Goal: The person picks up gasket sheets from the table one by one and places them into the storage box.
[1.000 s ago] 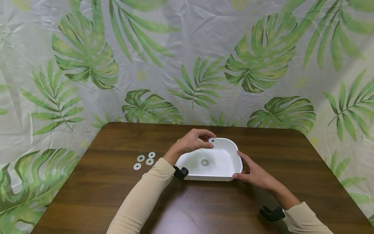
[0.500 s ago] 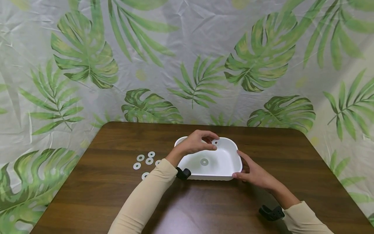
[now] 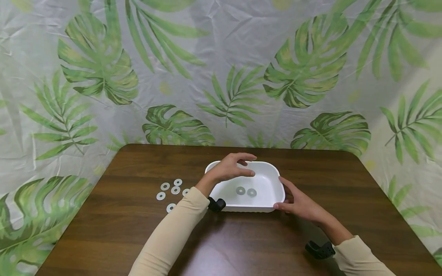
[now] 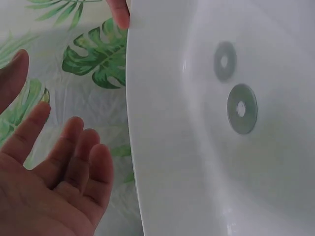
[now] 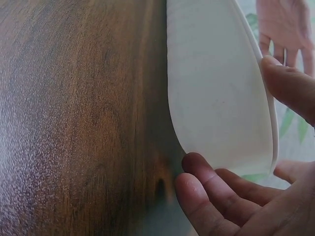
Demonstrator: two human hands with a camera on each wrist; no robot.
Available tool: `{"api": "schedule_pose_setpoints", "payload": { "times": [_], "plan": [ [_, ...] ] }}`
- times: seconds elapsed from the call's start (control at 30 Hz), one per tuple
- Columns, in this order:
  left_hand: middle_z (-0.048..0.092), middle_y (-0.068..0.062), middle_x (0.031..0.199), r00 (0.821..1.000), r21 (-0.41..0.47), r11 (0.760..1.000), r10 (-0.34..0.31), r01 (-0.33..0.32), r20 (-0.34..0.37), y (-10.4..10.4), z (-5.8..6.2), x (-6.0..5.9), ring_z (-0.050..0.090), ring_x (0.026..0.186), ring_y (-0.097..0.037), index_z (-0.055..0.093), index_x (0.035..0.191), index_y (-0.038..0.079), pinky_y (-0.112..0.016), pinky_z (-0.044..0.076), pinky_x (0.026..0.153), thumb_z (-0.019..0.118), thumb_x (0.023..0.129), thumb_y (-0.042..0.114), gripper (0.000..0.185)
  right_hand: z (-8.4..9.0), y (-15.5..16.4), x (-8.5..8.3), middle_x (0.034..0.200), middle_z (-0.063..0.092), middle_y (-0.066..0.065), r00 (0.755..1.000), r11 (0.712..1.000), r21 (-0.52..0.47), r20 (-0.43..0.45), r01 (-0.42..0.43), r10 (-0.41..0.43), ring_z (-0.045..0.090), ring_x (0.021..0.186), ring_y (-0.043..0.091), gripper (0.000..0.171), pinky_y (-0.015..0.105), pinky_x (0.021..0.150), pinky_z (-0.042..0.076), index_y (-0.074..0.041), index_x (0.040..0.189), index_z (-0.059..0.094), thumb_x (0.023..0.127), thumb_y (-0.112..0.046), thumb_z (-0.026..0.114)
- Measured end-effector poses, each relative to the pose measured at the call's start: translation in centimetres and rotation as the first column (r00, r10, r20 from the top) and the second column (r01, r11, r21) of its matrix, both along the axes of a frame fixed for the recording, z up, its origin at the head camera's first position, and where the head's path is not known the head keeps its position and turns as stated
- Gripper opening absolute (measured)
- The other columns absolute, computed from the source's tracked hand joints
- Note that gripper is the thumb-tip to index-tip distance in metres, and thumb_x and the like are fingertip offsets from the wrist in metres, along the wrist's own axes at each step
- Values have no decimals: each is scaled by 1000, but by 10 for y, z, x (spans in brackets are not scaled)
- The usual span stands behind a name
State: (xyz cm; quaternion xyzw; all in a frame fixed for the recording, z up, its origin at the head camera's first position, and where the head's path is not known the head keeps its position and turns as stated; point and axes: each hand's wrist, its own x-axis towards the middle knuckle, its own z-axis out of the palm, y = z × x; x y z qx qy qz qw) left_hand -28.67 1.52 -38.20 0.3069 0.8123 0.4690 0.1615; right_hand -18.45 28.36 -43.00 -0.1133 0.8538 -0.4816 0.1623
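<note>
Rings (image 3: 172, 190), pale grey, most left of empty, loose-fingered left hand (image 3: 228, 168); white oblong tray (image 3: 266, 184), long sideways, gripped by right hand (image 3: 304, 204)

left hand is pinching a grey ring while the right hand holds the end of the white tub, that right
Not quite: the left hand pinches nothing, as the left wrist view shows. The right hand does hold the end of the white tub.
</note>
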Motion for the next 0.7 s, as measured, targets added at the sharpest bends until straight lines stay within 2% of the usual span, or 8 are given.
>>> {"api": "schedule_pose_setpoints", "payload": {
  "times": [0.23, 0.53, 0.7],
  "plan": [
    [60, -4, 139, 1000, -24, 1000, 15, -16, -22, -11, 6, 3, 57, 126, -25, 63, 132, 16, -33, 50, 99, 74, 89, 27, 46, -2, 0, -2, 149, 31, 36, 1000, 1000, -5, 7, 14, -14, 64, 90, 25, 102, 34, 70, 56, -7, 159, 3, 89, -24, 75],
    [64, -9, 131, 999, 16, 1000, 27, -26, -25, -30, 10, 9, 59, 119, -23, 66, 127, 13, -31, 50, 95, 74, 90, 23, 39, -1, -2, 0, 150, 29, 38, 1000, 999, -31, -10, -11, 11, 64, 93, 25, 102, 33, 70, 56, -5, 159, 2, 89, -21, 75],
    [64, -9, 132, 997, 38, 999, 23, -20, -71, -42, 15, 18, 58, 120, -23, 66, 127, 14, -35, 50, 96, 72, 91, 22, 38, -1, -1, -1, 149, 29, 37, 1000, 1000, -19, -14, -6, 6, 64, 91, 24, 102, 33, 69, 56, -6, 159, 2, 89, -21, 74]
  ]
}}
